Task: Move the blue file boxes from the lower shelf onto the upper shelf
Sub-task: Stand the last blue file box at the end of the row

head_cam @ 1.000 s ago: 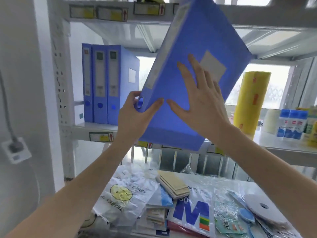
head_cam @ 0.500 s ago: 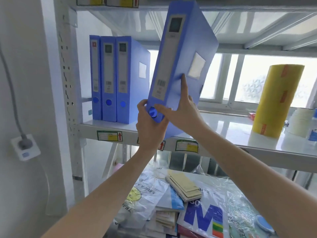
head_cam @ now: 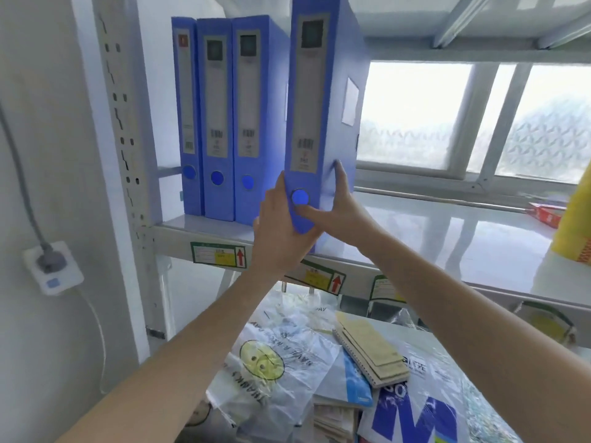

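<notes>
White metal shelving (head_cam: 204, 233) by a frosted window holds three blue file boxes (head_cam: 230, 123) upright. Beside them, a fourth box (head_cam: 323, 100) (nearly vertical) is clasped at its base by the left hand (head_cam: 281, 241) and right hand (head_cam: 339, 209).

Blue file boxes: 4 total. 3 upright on shelf (head_cam: 415, 231) — first (head_cam: 187, 116), second (head_cam: 215, 119), third (head_cam: 252, 123); 1 more (head_cam: 315, 100) in hands. Hands: 2, left (head_cam: 278, 241), right (head_cam: 343, 209). Wall sockets (head_cam: 52, 266): 1. Smiley bags (head_cam: 268, 362): 1. Shelf arrow labels: 2 clear, (head_cam: 219, 254) & (head_cam: 319, 279).
</notes>
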